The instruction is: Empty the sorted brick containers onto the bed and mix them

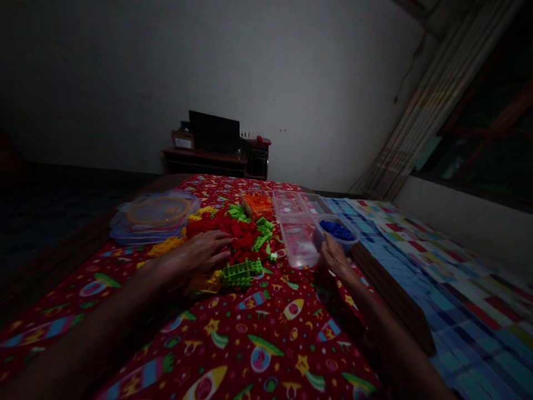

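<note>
Many plastic building bricks lie on the red cloth with rocket pictures [266, 339], most still mixed: red bricks [233, 230], green bricks [250, 244], yellow ones. Orange bricks fill one clear box [258, 204], so I judge the sorting partly done. The left hand [204, 253] rests flat, open, on the red bricks. The right hand [333, 254] grips the small clear tub of blue bricks [336, 232].

Both forearms cut off by the lower edge. Part of the red brick pile [233, 233] hidden under the left hand [200, 253]. Right hand [333, 255] with fingertips hidden behind the blue-filled tub [336, 232], so grip unclear. Items on the far cabinet [216, 158], beyond the pile, too dark and small to tell. Single bricks blurred together.
</note>
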Motion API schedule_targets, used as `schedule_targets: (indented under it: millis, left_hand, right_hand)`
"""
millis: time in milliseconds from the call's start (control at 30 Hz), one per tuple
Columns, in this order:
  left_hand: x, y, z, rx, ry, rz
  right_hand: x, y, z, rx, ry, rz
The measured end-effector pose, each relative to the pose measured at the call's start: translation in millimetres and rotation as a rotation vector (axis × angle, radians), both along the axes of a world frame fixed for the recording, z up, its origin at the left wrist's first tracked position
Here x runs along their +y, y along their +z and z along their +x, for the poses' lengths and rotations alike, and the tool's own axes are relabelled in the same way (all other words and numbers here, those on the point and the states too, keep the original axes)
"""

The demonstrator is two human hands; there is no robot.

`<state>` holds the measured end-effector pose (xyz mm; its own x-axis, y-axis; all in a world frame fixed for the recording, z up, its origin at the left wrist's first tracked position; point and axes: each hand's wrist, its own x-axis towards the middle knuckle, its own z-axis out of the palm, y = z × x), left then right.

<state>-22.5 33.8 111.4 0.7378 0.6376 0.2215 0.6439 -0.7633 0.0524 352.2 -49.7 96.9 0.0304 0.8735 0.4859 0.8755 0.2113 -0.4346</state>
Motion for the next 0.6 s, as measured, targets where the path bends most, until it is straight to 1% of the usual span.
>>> schedule_targets:
  millis: [133,200,267,333,400,500,533,600]
  left_hand:
    - [3.9,-2.3,-4.0,-0.019,-0.03,0.008]
    - [3.3,-2.1,-3.9,-0.007,-0.019,0.007]
    - [2.9,-2.6,-3.1,0.0,-0.011,0.011]
    - [3.6,-4.6,-2.8,0.0,-0.006,0.019]
    - [5.6,-8.0,-3.3,-0.005,-0.005,0.027]
    - [9.4,-13.0,-5.1,-0.02,-0.001,0.053]
    - [10.5,-14.0,-5.6,-0.017,0.0,0.058]
    - [12.1,-15.1,-6.3,-0.004,0.001,0.062]
  right_hand:
    - [-5.0,11.5,-13.3,-0.127,-0.121,-0.199]
    - [-5.6,19.4,-21.4,-0.194,-0.234,-0.283]
    - [-3.4,25.9,-27.0,-0.283,-0.36,-0.344]
    - [-1.1,30.8,-29.8,-0.388,-0.43,-0.365]
    - [-2.4,34.9,-31.3,-0.474,-0.432,-0.352]
    - [-15.1,38.0,-33.4,-0.532,-0.406,-0.318]
    - [-20.9,36.8,-33.4,-0.547,-0.351,-0.282]
    - [-30.5,30.0,-31.0,-0.584,-0.139,-0.168]
